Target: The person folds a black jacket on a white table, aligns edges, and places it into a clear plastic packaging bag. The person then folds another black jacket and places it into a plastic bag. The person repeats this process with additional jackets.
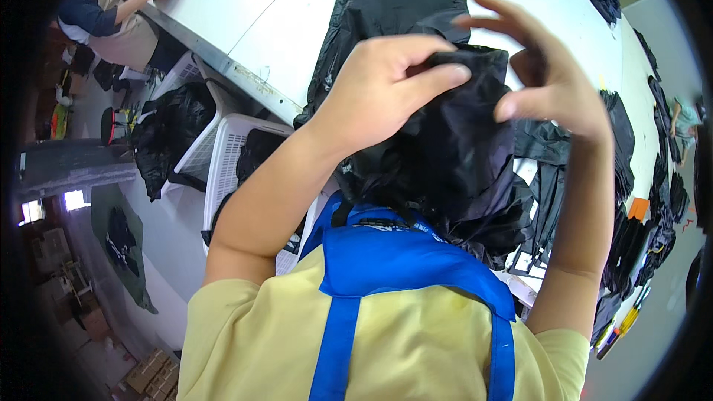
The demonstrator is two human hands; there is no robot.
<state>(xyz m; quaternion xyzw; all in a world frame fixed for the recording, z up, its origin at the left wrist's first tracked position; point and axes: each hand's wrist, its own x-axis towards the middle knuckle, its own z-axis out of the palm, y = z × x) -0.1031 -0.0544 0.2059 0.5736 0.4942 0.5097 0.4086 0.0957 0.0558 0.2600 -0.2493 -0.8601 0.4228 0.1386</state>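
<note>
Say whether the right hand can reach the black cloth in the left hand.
Likely yes: the right hand is open, close beside the black cloth, with nothing visible between them; the left hand holds its upper part.

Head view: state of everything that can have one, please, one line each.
Left hand: closed, thumb and fingers pinching the black fabric.
Right hand: open, fingers spread, beside the fabric.
Black fabric: creased, held in the left hand.
Far black sheet: spread on the white table.
White basket: dark material inside.
Blue apron: worn, over a yellow shirt.

Thin black, slightly shiny fabric (454,137) hangs bunched and creased, its upper edge pinched in the left hand (394,82).
</note>
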